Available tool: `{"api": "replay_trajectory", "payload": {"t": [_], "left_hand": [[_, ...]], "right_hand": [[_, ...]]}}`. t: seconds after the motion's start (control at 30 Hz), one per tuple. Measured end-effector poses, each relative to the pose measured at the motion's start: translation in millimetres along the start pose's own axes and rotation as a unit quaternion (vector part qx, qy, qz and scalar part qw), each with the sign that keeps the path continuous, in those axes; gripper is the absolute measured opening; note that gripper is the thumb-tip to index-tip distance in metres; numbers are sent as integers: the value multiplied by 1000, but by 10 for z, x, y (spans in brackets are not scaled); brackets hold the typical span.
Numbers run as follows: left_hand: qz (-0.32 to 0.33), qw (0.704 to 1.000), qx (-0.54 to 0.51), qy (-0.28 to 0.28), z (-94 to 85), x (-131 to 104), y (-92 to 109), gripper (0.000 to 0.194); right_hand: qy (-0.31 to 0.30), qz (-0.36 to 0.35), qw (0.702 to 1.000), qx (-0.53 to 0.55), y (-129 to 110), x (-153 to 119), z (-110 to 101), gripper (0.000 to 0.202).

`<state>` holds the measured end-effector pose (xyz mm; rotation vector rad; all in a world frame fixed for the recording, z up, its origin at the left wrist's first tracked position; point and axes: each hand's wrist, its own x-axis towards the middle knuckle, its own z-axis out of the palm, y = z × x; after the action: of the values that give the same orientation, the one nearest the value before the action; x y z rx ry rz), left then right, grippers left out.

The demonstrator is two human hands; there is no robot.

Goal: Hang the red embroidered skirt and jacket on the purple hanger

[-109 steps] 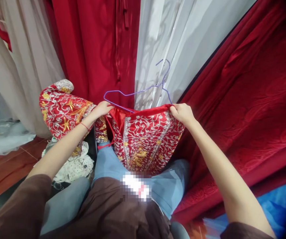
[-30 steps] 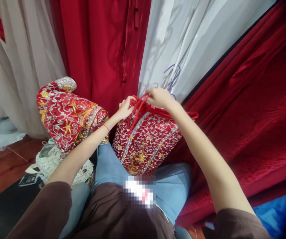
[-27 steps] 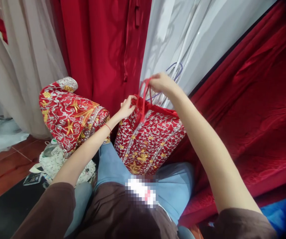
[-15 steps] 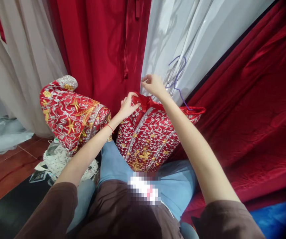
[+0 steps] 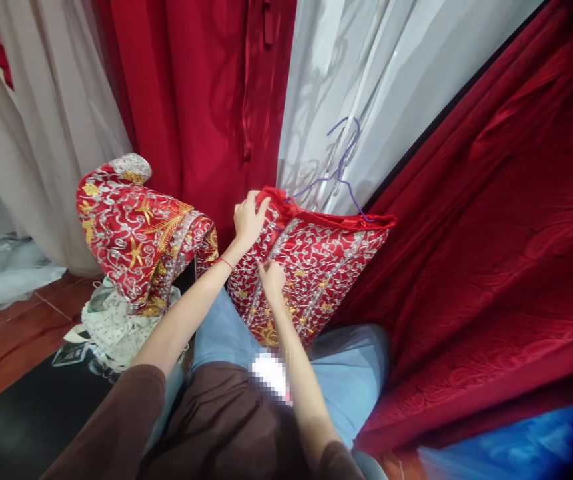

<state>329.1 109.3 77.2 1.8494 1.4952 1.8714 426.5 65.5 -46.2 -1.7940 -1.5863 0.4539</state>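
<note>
Gently hold the waistband [image 5: 339, 222] of the embroidered red skirt [image 5: 326, 267], between your knees, taut on the purple wire hanger [image 5: 339, 175], left hand [image 5: 249, 219] pinching its corner, right hand's [image 5: 272, 279] fingers curled at its front, though whether gripping cloth I can't tell.

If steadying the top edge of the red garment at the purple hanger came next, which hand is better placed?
Likely the left hand: it seems to grip the embroidered garment by its top edge, near one end of the purple wire hanger. The right hand sits lower, in front of the garment.
</note>
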Motion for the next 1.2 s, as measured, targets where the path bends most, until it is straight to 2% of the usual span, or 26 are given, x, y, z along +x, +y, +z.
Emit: {"api": "replay_trajectory", "payload": {"t": [0.07,0.13,0.2,0.27,0.3,0.33,0.4,0.43,0.5,0.6,0.73,0.87,1.03,1.2], "left_hand": [[16,1000,3,-3,-39,-52,28,25],[40,999,13,26,-92,-198,26,32],[37,995,39,88,-145,-463,-42,36],[-12,991,67,115,-181,-821,-192,27],[-44,993,71,87,-185,-1015,-291,17],[-69,995,66,24,-180,-1206,-397,10],[-123,986,39,-102,-139,-1541,-593,10],[-137,981,30,-138,-108,-1671,-667,13],[-141,978,32,-153,-38,-1846,-748,16],[-124,981,78,-130,40,-1922,-731,8],[-104,975,121,-156,65,-1886,-659,10],[-91,974,125,-167,66,-1881,-643,14],[-84,974,132,-165,118,-1929,-603,19],[-75,971,167,-154,182,-1943,-591,22]], "right_hand": [[12,6,998,69,31,12,63,21],[-25,8,979,204,88,-17,71,21],[-75,9,941,331,155,-63,61,23],[-97,4,920,380,209,-105,54,27],[-96,0,917,386,227,-123,51,30],[-94,-5,913,396,238,-139,49,32],[-96,-12,905,415,246,-173,35,36],[-100,-14,901,421,247,-194,21,36],[-112,-16,896,429,252,-247,-22,37],[-131,-20,892,433,271,-349,-105,38],[-142,-21,884,445,274,-465,-160,32],[-127,7,864,488,180,-489,-168,35],[-87,-9,854,513,-94,-335,-411,36],[-58,-40,867,493,-418,-40,-778,34]]}}
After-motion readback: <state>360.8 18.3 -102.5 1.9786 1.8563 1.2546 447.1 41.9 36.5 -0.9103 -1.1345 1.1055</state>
